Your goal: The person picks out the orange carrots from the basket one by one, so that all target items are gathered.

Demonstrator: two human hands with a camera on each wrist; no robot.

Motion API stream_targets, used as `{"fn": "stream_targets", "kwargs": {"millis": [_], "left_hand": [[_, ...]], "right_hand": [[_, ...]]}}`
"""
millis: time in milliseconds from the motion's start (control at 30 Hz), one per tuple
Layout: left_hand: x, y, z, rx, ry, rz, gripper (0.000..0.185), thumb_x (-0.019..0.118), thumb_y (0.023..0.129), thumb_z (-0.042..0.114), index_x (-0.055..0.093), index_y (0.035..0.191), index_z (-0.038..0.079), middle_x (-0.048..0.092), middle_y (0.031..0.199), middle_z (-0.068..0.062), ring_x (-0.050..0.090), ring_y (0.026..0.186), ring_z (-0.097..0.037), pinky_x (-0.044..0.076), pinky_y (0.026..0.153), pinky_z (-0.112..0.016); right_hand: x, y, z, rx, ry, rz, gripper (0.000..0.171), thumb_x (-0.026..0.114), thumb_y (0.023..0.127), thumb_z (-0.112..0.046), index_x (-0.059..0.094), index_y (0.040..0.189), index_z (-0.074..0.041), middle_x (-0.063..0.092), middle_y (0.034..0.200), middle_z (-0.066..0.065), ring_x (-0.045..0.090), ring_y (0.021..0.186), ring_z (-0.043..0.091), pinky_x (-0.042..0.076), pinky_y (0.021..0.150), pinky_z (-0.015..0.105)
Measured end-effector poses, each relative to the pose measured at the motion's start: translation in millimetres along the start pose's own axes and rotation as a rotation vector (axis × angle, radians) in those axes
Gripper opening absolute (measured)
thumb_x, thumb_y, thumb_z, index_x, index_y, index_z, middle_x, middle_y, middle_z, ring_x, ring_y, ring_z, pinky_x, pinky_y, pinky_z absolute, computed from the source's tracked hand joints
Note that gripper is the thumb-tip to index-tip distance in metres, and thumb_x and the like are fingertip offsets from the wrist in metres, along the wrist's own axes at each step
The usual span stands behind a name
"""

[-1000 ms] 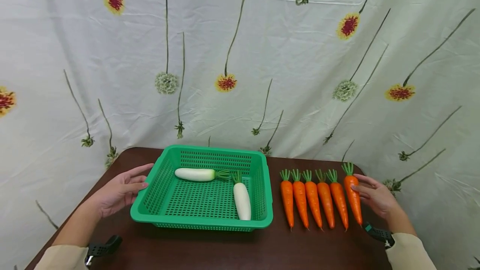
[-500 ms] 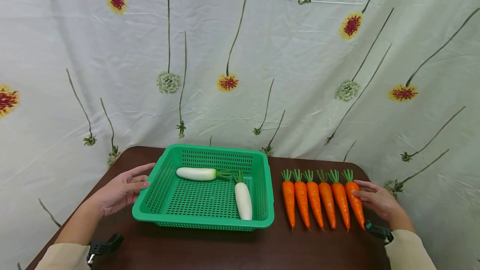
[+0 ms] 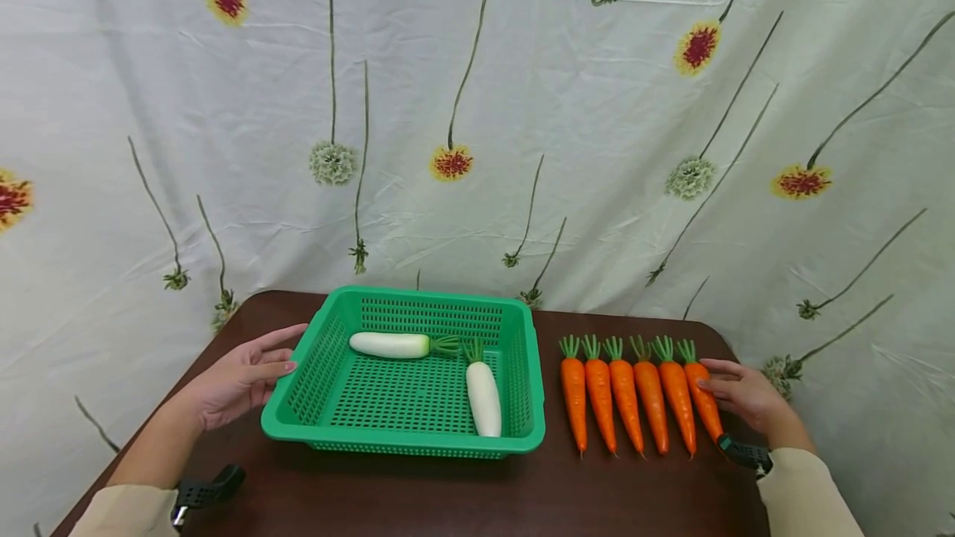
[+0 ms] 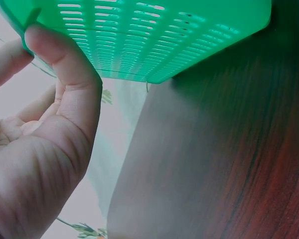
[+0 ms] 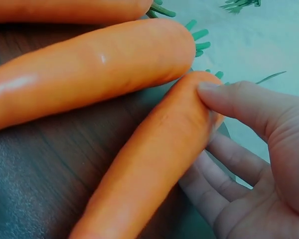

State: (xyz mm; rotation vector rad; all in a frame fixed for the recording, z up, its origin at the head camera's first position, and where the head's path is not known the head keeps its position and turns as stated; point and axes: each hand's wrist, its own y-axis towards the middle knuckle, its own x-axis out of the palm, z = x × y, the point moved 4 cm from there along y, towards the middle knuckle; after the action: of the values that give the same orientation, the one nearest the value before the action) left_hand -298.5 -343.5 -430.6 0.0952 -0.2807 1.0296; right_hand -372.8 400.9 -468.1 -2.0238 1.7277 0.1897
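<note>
At the right end of a row of carrots, my right hand pinches the outermost carrot near its leafy top, thumb on the upper side and fingers along its flank. This carrot lies beside the others, its tip close to the wrist strap. My left hand holds the left rim of a green plastic basket, thumb and forefinger at the edge in the left wrist view. Inside the basket, one white radish lies crosswise at the back and another white radish lies lengthwise at the right.
Several more carrots lie side by side between the basket and my right hand, green tops toward the back. Everything stands on a dark brown table. A white floral cloth hangs right behind the table's far edge.
My right hand has brought the outermost carrot down and leftward, closer into line with the row. The left hand and basket have stayed in place.
</note>
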Motion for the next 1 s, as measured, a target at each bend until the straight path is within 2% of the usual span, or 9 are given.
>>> {"fn": "stream_targets", "kwargs": {"millis": [200, 367, 567, 767, 1000], "left_hand": [[-0.5, -0.1, 0.0, 0.007, -0.008, -0.014, 0.066, 0.035, 0.099, -0.003, -0.001, 0.152, 0.013, 0.06, 0.125, -0.01, 0.063, 0.108, -0.03, 0.05, 0.09, -0.051], [0.4, -0.4, 0.2, 0.007, -0.003, -0.008, 0.066, 0.035, 0.099, -0.003, -0.001, 0.152, 0.012, 0.061, 0.123, -0.008, 0.064, 0.107, -0.029, 0.051, 0.089, -0.049], [2.0, -0.2, 1.0, 0.008, -0.006, -0.004, 0.065, 0.034, 0.1, -0.004, -0.001, 0.152, 0.012, 0.061, 0.122, -0.008, 0.064, 0.106, -0.028, 0.052, 0.089, -0.049], [2.1, 0.2, 1.3, -0.001, 0.011, 0.006, 0.066, 0.036, 0.099, -0.003, -0.001, 0.152, 0.012, 0.061, 0.122, -0.007, 0.065, 0.106, -0.028, 0.052, 0.089, -0.048], [-0.8, 0.4, 1.1, -0.017, 0.027, 0.015, 0.066, 0.037, 0.099, -0.002, 0.001, 0.152, 0.012, 0.062, 0.12, -0.007, 0.065, 0.105, -0.03, 0.053, 0.088, -0.051]], "right_hand": [[0.3, 1.2, -0.9, -0.008, -0.041, 0.016, 0.067, 0.063, 0.091, -0.026, 0.033, 0.141, 0.007, 0.058, 0.123, 0.01, 0.062, 0.096, 0.007, 0.055, 0.087, 0.034], [1.9, -1.4, -4.0, 0.001, -0.033, 0.007, 0.069, 0.063, 0.091, -0.026, 0.031, 0.143, 0.006, 0.057, 0.125, 0.013, 0.062, 0.098, 0.013, 0.054, 0.088, 0.04], [2.3, -2.2, -4.3, 0.005, -0.026, 0.002, 0.069, 0.063, 0.091, -0.026, 0.03, 0.144, 0.004, 0.057, 0.127, 0.013, 0.062, 0.099, 0.013, 0.053, 0.09, 0.043], [1.4, -1.5, -1.6, 0.007, -0.039, 0.003, 0.071, 0.063, 0.091, -0.028, 0.029, 0.144, 0.003, 0.051, 0.133, 0.021, 0.061, 0.105, 0.018, 0.051, 0.093, 0.047], [1.9, 0.7, 2.3, 0.04, -0.012, 0.022, 0.073, 0.064, 0.09, -0.028, 0.027, 0.146, 0.002, 0.046, 0.136, 0.025, 0.061, 0.104, 0.017, 0.051, 0.093, 0.046]]}}
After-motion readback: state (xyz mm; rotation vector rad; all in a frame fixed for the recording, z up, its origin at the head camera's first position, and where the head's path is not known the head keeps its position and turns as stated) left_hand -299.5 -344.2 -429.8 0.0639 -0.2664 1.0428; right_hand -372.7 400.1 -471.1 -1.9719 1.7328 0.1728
